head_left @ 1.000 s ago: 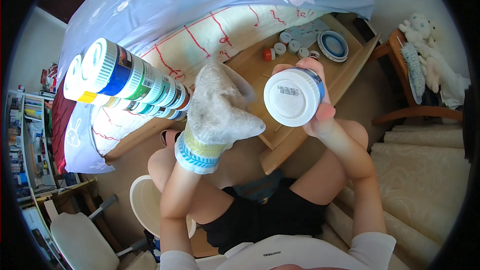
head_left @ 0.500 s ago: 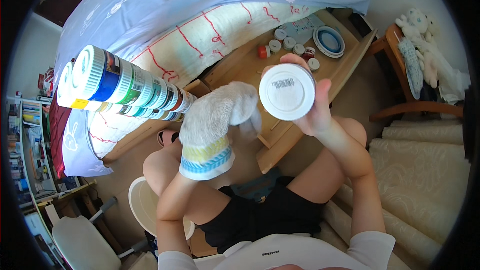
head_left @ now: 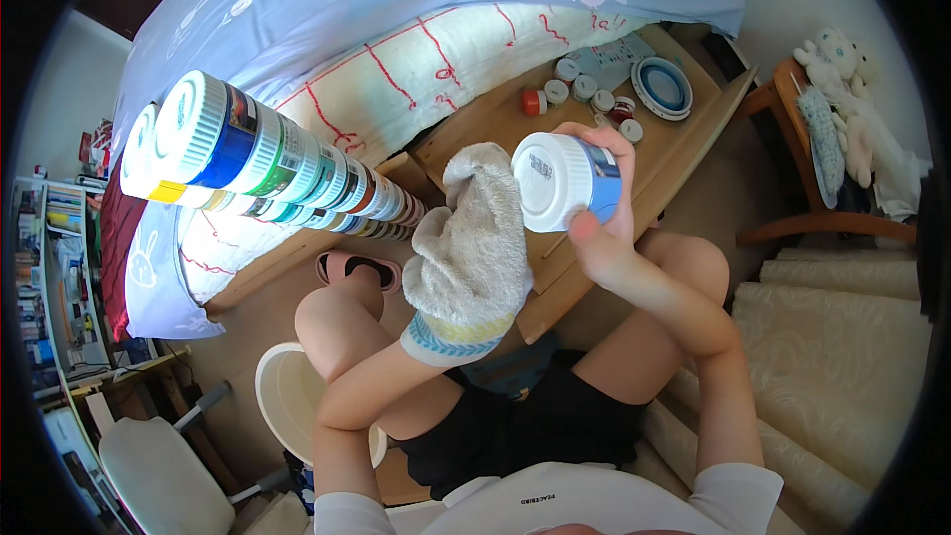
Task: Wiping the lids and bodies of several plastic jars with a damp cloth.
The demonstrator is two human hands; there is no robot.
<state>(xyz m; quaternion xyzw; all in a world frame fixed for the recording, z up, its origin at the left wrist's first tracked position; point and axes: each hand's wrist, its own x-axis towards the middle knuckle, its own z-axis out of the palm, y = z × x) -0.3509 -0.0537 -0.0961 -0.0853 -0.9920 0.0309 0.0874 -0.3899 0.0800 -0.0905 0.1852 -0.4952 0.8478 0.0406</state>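
Note:
My right hand (head_left: 609,223) grips a white plastic jar (head_left: 543,183) with a blue label, tilted so its round white end faces me. A beige terry-cloth mitt or sock (head_left: 471,238), with a yellow and blue patterned cuff, covers my left hand and hides its fingers. The cloth is right up against the jar's left side; whether it presses on it I cannot tell. Left of my hands rise two tall stacks of similar jars. The nearer one is topped by a blue-banded jar (head_left: 226,134), the other by a yellow-banded jar (head_left: 149,163).
Beyond my hands an open wooden drawer (head_left: 684,154) holds several small jars (head_left: 602,101) and a round blue-and-white container (head_left: 662,87). A bed with a lilac cover (head_left: 297,0) runs behind. A white bin (head_left: 287,386) stands by my leg, and a wooden chair (head_left: 783,114) bears plush toys.
My right hand has turned the jar, so its blue label now shows. My left hand in the cloth has moved right, to the jar's side, with the cloth now upright.

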